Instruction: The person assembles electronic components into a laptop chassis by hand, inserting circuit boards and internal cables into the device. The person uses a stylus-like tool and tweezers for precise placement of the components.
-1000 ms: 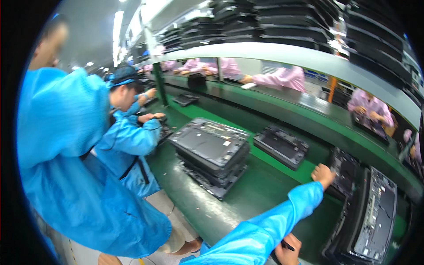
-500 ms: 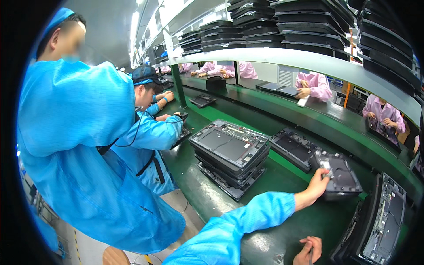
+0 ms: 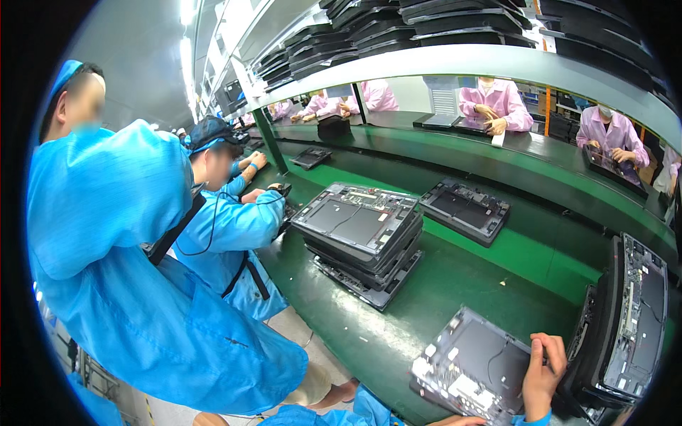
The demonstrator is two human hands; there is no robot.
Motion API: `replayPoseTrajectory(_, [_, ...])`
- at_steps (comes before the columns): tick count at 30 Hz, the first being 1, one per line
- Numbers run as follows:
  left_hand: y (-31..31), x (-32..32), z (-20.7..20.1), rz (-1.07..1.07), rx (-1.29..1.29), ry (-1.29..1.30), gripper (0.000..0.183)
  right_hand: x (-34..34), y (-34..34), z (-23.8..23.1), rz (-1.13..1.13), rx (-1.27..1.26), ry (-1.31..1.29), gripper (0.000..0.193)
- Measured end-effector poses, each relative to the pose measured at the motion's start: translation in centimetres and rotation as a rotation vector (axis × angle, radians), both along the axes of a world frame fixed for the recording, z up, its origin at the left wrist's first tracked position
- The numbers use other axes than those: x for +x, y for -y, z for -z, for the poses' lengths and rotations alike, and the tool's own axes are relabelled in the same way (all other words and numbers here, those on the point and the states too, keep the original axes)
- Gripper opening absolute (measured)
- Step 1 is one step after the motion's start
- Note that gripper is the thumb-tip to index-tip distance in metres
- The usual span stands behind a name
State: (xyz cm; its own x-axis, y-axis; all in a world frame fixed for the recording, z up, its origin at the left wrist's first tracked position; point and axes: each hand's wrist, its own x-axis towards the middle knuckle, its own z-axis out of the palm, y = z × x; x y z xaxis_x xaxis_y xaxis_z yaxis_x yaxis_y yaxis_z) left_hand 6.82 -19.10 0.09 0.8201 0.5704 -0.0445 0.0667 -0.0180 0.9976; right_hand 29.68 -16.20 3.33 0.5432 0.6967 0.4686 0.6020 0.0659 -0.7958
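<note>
A dark laptop base (image 3: 503,349) with its circuit board and battery showing lies tilted at the near edge of the green bench. Only a strip of my left hand (image 3: 458,421) shows at the lower rim, its fingers on the near edge of that base. My right hand (image 3: 544,373) stands at the base's right side, fingers raised, bent and a little apart. Nothing is visible between them. To the right, more laptop bases (image 3: 634,316) stand on edge in a leaning pile. A flat stack of laptop bases (image 3: 355,216) sits left of centre.
Behind the stack, another laptop base (image 3: 465,211) lies on the green bench (image 3: 369,334). Black cases fill a white shelf (image 3: 426,62) overhead. Co-workers in blue (image 3: 170,312) stand close on my left; others in pink (image 3: 497,103) sit across the line.
My left hand has brought the laptop base from the far right of the bench down toward me. My right hand has moved up beside it. The view has shifted slightly.
</note>
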Motion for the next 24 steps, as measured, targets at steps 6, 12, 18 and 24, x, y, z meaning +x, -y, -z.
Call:
replayPoseTrajectory(6, [-3.8, -3.4, 1.1, -0.07, 1.138, -0.065, 0.044, 3.0, 2.4, 0.6, -0.046, -0.269, -0.092, 0.014])
replayPoseTrajectory(12, [-8.2, -7.1, 1.0, -0.256, 0.985, -0.402, 0.12, 0.5, 2.0, -3.1, 0.025, -0.26, 0.002, 0.012])
replayPoseTrajectory(18, [-7.5, -6.9, 3.5, -0.267, 0.964, -0.271, 0.082, -0.7, 1.6, -3.0, -0.165, -0.473, 0.157, 0.015])
replayPoseTrajectory(24, [-7.0, -7.0, 3.5, -0.265, 0.872, -0.229, 0.104, -1.1, 1.0, -3.7, -0.145, -0.452, 0.132, 0.014])
